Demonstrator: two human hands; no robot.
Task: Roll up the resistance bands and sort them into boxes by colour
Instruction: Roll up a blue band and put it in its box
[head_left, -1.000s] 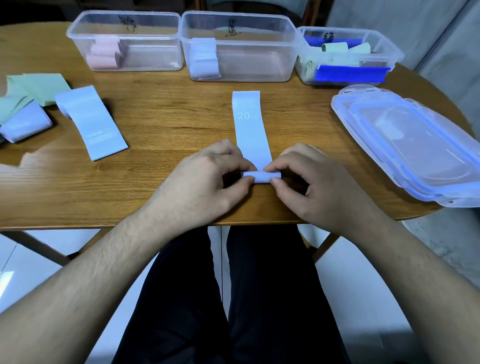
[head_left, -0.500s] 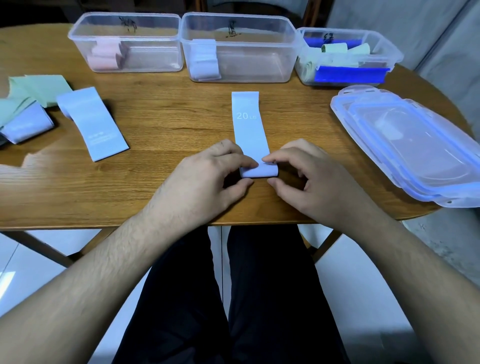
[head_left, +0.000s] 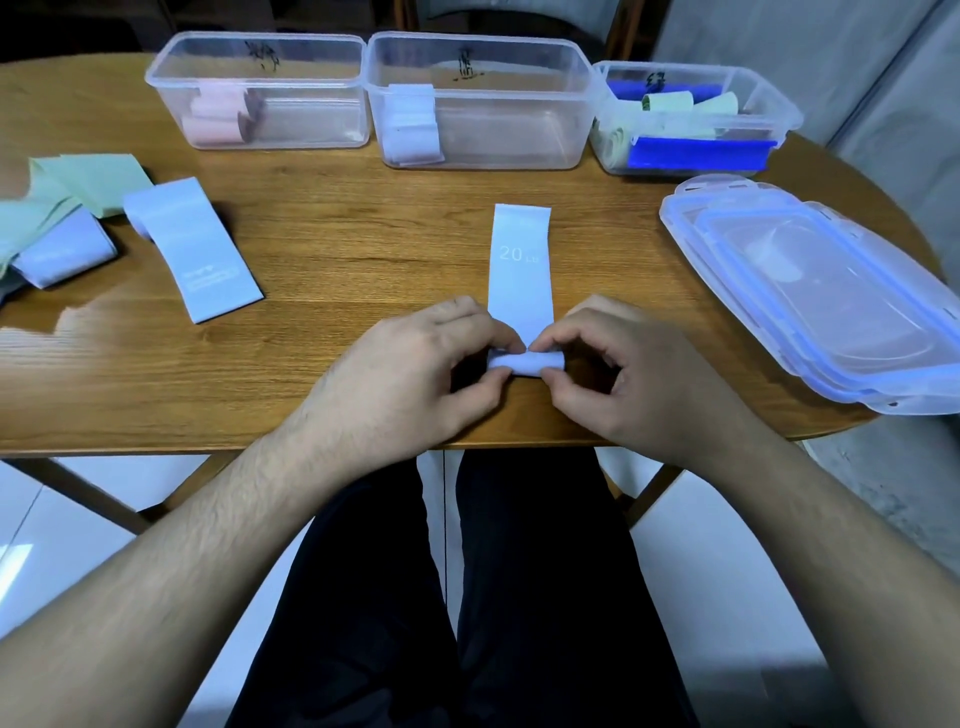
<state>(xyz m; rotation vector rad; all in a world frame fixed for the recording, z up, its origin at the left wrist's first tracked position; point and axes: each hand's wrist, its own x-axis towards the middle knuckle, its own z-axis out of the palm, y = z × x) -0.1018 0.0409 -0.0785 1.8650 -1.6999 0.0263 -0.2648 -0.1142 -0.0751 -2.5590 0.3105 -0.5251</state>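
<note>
A pale blue resistance band (head_left: 521, 270) marked "20" lies flat on the wooden table (head_left: 337, 218), its near end wound into a small roll. My left hand (head_left: 415, 374) pinches the roll's left end and my right hand (head_left: 623, 374) pinches its right end. Three clear boxes stand at the back: the left box (head_left: 311, 93) holds pink rolls, the middle box (head_left: 519, 104) holds pale blue rolls, the right box (head_left: 769, 109) holds green rolls and a dark blue band.
Another pale blue band (head_left: 197, 260) lies flat at the left, beside a smaller pale blue band (head_left: 62, 254) and green bands (head_left: 88, 179). Stacked clear lids (head_left: 810, 291) with blue rims rest at the table's right edge.
The roll has grown a little and the flat part of the band is slightly shorter. Both hands stay at the roll's ends.
</note>
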